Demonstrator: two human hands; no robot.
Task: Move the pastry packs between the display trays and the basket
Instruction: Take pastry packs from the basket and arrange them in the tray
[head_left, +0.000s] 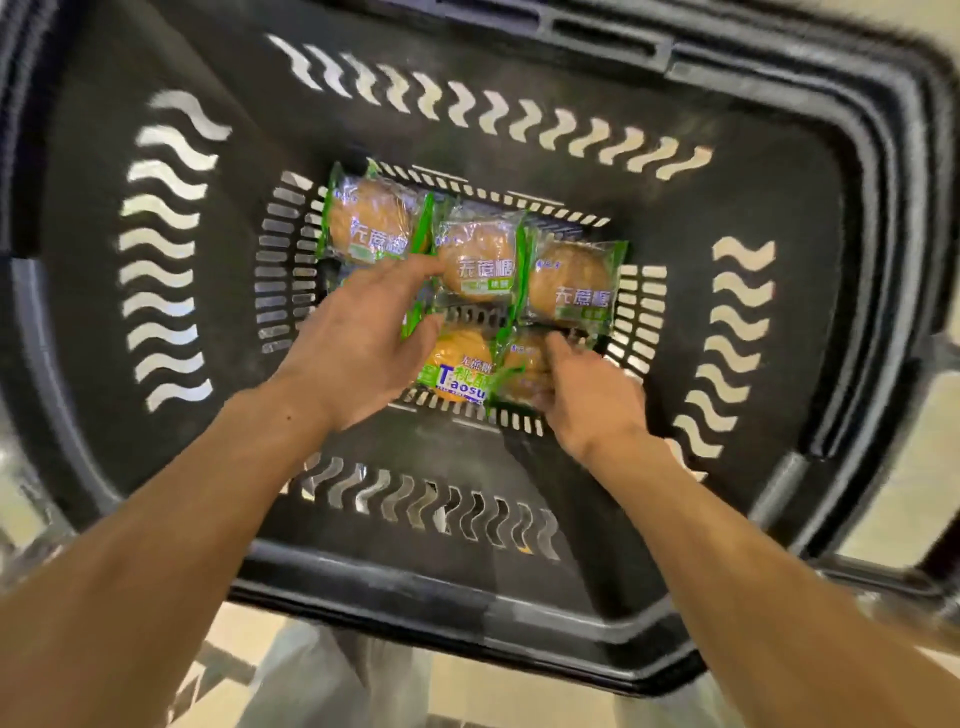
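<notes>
A black plastic basket (519, 618) fills the view, seen from above. On its floor lie several green-edged clear pastry packs, each with a round golden pastry: one at the back left (371, 218), one in the middle (480, 260), one at the right (571, 283), and one with "Taosu" lettering (457, 369) at the front. My left hand (358, 332) reaches in, thumb and fingers spread around the left edge of the middle pack. My right hand (587, 389) pinches a front right pack (522, 371) at its edge. No display tray is in view.
The basket's walls have wavy slots on all sides, and its floor is slotted too. A thick rim and handle mount (608, 36) run along the far edge. Pale floor tiles (883, 499) and grey trouser legs (332, 680) show below and beside the basket.
</notes>
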